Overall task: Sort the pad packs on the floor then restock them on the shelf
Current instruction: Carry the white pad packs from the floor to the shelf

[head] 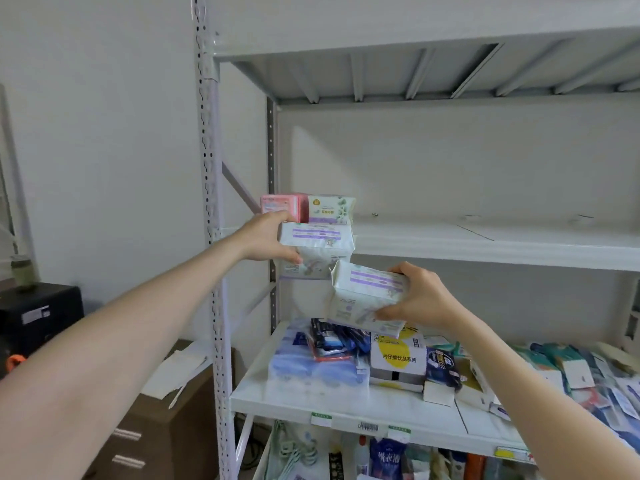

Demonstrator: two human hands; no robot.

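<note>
Starting at the far left, a black box (pixel 38 317) and a brown cardboard box (pixel 166 420) are seen beside the rack, apart from the work. Just right of the perforated upright post (pixel 211 202), the left hand (pixel 266 237) is raised to the front left corner of the middle shelf (pixel 485 244), and a white-and-purple pad pack (pixel 318 245) is gripped in it, thumb beneath and fingers curled over the top. The pack is held level with the shelf's lip, apparently so that it can be slid in flat. Directly behind it, a pink pack (pixel 282 203) and a leaf-printed pack (pixel 330 207) are stood upright on the shelf, touching; like goods are judged to be grouped at this corner, hence the bare stretch further right is passed over. A second white-and-purple pack (pixel 367 296) is clasped at its right end by the right hand (pixel 422 299) and is held lower, tilted, before the gap between the shelves, probably held back so that the first can be seated without crowding. Below, on the lower shelf (pixel 311 400), blue packs (pixel 298 363) and a white carton (pixel 398 358) with a yellow disc are laid among mixed goods. The floor is not shown, so what remains to be sorted cannot be told.
</note>
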